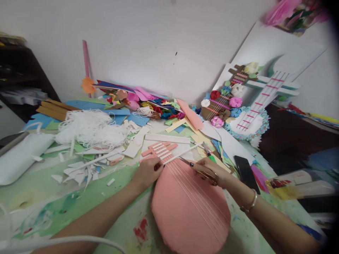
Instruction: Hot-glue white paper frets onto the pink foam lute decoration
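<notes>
A round pink foam guitar body [189, 211] with white strings lies on the green table [42, 183], its pink neck [159, 151] pointing away from me. My left hand [147, 172] is closed in a pinch on a thin white strip [182, 153] at the top of the body. My right hand [212, 171] grips scissors [197, 168] whose blades point left toward that strip. A bracelet sits on my right wrist.
A black phone [245, 172] lies right of my right hand. A finished paper guitar with paper roses [238, 106] leans against the wall. White shreds [90, 128], coloured paper scraps [143, 102] and a white roll [21, 155] cover the left and back.
</notes>
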The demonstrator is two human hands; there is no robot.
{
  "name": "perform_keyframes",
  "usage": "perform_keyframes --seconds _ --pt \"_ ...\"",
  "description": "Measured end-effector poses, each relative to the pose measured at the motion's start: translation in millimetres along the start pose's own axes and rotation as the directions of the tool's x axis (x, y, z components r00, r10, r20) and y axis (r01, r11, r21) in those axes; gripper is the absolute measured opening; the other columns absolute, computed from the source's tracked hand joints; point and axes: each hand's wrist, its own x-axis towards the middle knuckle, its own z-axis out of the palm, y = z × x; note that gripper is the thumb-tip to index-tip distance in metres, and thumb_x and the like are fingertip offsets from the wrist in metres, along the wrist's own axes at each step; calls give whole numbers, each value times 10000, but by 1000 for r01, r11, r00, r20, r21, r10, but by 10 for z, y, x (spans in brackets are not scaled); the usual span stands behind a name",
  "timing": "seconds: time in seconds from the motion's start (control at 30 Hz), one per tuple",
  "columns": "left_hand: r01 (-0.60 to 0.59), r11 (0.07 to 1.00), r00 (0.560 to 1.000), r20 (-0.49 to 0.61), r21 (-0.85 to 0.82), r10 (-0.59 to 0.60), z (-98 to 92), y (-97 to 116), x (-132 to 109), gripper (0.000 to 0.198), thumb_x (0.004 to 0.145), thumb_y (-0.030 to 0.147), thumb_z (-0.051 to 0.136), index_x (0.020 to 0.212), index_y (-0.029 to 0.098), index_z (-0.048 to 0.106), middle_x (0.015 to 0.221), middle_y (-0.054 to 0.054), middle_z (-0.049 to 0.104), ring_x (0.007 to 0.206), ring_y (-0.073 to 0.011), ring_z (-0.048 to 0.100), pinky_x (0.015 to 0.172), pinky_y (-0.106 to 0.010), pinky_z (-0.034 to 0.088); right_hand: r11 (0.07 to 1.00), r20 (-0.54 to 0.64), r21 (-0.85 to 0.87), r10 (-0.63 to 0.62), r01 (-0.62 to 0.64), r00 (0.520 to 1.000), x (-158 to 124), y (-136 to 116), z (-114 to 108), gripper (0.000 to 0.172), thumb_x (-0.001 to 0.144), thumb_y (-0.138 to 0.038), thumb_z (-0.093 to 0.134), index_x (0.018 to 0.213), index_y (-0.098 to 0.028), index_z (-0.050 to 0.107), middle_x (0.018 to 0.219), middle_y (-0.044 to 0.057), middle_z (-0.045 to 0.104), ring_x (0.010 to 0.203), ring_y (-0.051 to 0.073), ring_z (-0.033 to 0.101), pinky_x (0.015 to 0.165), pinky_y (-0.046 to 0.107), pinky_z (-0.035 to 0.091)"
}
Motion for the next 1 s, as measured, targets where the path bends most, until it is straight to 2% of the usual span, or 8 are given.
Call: perform_keyframes --seconds 0.17,0.33,0.53,0.9,1.0 --pt "-6 1000 1000 15 9 6 -14 4 11 175 764 157 501 590 174 507 603 3 587 581 -129 527 579 -233 354 997 2 -77 10 -10 1000 89 0 46 495 661 -623 610 590 -134 567 414 -46 440 290 43 330 278 176 194" --pt "-9 1000 1000 24 -2 9 -5 -25 6 180 774 159 495 595 176 495 605 7 577 580 -126 510 575 -232 346 996 16 -85 0 1 1000 213 44 61 516 687 -641 593 595 -133 584 414 -47 446 296 41 353 288 172 207" --pt "-17 1000 999 28 -1 17 3 -18 7 198 775 151 491 579 178 475 590 15 556 571 -126 498 565 -234 330 993 -9 -119 14 -15 1000 237 -5 105 522 679 -652 587 597 -136 587 405 -46 449 280 45 352 278 178 195" --pt "-38 999 999 35 -27 39 17 -49 -2 188 787 154 476 608 179 529 611 11 577 596 -128 518 577 -236 345 998 14 -69 6 -5 1000 267 -6 132 472 693 -602 599 625 -135 594 421 -54 446 295 39 350 286 175 199" --pt "6 998 999 32 -54 -4 5 -33 8 174 792 173 490 633 176 562 635 0 609 605 -133 545 584 -244 376 996 -2 -90 -3 3 1000 261 -23 146 455 696 -584 616 606 -140 570 429 -50 453 292 35 330 279 177 195"
